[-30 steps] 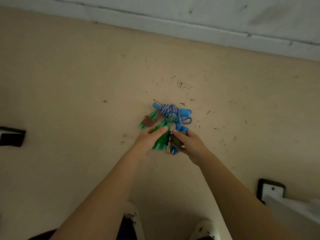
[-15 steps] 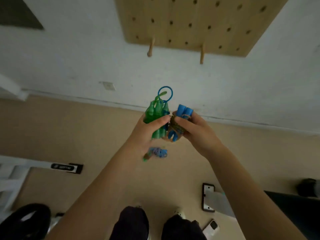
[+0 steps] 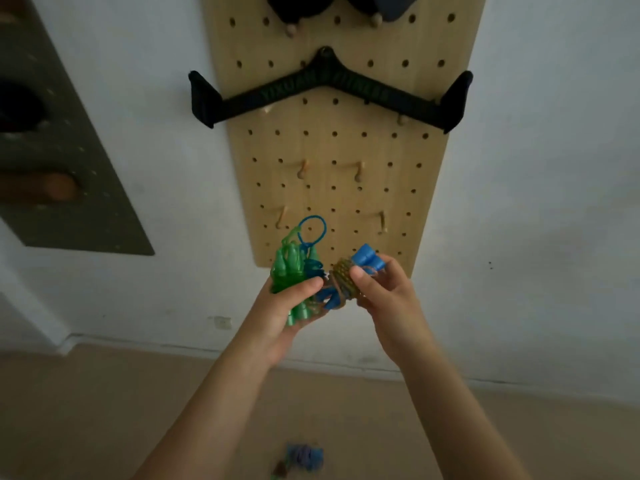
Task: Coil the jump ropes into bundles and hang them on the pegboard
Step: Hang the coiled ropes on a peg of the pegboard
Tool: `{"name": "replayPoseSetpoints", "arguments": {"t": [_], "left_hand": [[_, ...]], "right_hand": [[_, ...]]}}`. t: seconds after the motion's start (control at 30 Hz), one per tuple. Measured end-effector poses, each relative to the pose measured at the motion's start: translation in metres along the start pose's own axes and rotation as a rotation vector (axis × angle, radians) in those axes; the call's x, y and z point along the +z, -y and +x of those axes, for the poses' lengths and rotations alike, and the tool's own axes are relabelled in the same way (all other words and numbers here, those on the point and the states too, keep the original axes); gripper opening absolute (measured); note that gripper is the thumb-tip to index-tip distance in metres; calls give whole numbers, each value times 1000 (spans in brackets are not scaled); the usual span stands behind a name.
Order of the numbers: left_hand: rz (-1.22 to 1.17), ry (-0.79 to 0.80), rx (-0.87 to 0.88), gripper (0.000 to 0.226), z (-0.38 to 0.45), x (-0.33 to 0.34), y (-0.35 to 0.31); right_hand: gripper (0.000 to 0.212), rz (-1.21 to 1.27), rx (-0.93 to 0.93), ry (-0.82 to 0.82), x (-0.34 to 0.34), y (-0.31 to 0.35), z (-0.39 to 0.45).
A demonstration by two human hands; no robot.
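The left hand is gripping a coiled green plastic jump rope bundle, thumb folded across its front, with a thin blue loop sticking up above it; whether that loop belongs to the green bundle or to a second blue rope in the same hand cannot be told. The right hand is pinching a brownish coiled rope bundle with blue handles between thumb and fingers, the blue handle ends pointing up and to the right. The two bundles are sitting side by side, touching or nearly so, in front of the lower edge of the light wooden pegboard on the white wall.

The coming move is turning on one relation: the nearest wooden peg is lying just above and slightly left of the blue loop, so the left hand is the nearer one. The loop is standing roughly upright and facing the board, so a short lift up and forward should carry it over the peg. A second peg is waiting above the right hand.

A third, bluish rope bundle is lying on the tan floor below, blurred.
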State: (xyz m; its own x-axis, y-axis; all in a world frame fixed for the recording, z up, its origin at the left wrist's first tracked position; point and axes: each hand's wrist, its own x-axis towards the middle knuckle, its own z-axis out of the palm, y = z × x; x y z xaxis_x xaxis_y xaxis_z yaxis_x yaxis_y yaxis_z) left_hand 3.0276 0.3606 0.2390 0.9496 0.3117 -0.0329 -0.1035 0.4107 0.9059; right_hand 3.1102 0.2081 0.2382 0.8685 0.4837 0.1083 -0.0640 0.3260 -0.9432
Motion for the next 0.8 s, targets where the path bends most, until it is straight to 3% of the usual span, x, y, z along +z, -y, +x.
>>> {"name": "replayPoseSetpoints", "arguments": {"t": [0.2,0.3,0.43,0.67,0.8], "left_hand": [[-137,-106,51,46,-2,8,3],[-175,-119,20,49,0,8,11],[-172,-94,-23,53,12,6,19],[-182,-122,-33,47,52,-44,19],[-204,-118,-39,34,91,-87,16]], "right_hand": [[46,236,83,-92,-24,1,-1],[47,334,115,-51,-27,0,3],[30,159,141,64,-15,-14,14],[34,-246,146,73,12,-44,55],[38,-283,190,114,54,-70,100]]}}
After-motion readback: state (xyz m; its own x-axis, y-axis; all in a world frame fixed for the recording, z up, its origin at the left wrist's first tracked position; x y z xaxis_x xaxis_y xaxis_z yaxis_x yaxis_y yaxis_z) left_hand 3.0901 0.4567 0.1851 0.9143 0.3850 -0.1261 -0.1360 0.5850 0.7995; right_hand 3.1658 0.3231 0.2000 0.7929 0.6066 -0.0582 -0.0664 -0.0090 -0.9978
